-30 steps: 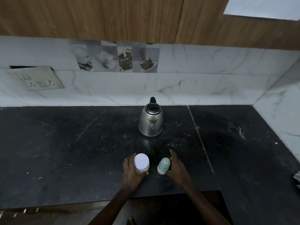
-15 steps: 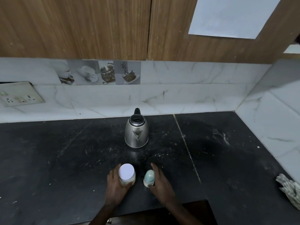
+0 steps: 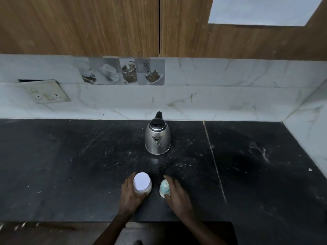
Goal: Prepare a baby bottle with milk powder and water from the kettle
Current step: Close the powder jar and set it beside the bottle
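Black stone makes up the counter (image 3: 70, 165), its top scuffed and dotted with pale specks, with a thin seam running front to back right of the middle. Behind it rises a wall (image 3: 230, 96) of white marbled tile, which turns a corner at the far right. A row of picture tiles (image 3: 123, 71) showing cups and desserts sits high on that wall, and a socket plate (image 3: 47, 91) is fixed lower down at the left. Brown wooden cupboard doors (image 3: 88, 23) hang above, and a pale panel (image 3: 261, 9) fills the upper right corner.

A steel kettle (image 3: 157, 138) stands upright near the back of the counter, close to the middle. Its spout faces the person and its black handle points toward the wall.

Near the front edge, well apart from the kettle, two smaller things stand side by side with a narrow gap between them. On the left is a jar (image 3: 142, 185) with a round white lid; what it holds cannot be made out. On the right is the baby bottle (image 3: 165, 188), upright, capped in pale blue-green over a whitish body.

The left hand (image 3: 131, 197) grips the jar from its left side, fingers curled round the back and the thumb wrapped under the near side. The right hand (image 3: 177, 197) holds the baby bottle from its right side, the forefinger lying along the far side and the thumb pressed against the base nearest the person. Both forearms reach in from the bottom of the view over the counter's front edge.
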Motion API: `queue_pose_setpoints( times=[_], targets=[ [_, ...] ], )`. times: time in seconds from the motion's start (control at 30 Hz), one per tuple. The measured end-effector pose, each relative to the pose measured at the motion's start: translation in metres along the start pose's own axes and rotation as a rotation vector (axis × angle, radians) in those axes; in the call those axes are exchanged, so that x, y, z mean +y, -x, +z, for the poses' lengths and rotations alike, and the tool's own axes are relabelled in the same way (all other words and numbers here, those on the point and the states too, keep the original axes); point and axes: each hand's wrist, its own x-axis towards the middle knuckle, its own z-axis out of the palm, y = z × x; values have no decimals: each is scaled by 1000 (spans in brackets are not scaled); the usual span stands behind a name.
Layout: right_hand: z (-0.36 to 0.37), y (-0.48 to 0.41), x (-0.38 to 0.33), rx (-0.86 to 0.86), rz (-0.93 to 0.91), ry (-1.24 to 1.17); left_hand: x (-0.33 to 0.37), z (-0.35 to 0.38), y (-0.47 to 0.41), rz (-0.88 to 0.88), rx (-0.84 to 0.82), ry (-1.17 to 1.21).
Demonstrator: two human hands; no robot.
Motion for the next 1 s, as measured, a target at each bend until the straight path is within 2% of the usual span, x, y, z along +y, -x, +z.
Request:
queue_pose_setpoints(
  times=[0.27, 0.6, 1.0],
  targets=[
    [-1, -3, -2, 14, -1, -1, 19, -2, -8, -41, -24, 36],
    [-6, -39, -10, 135, 64, -9, 45, -13, -61, -30, -46, 52],
    [-16, -95, -21, 157, 100, -7, 39, -15, -125, 21, -125, -7]
  ],
)
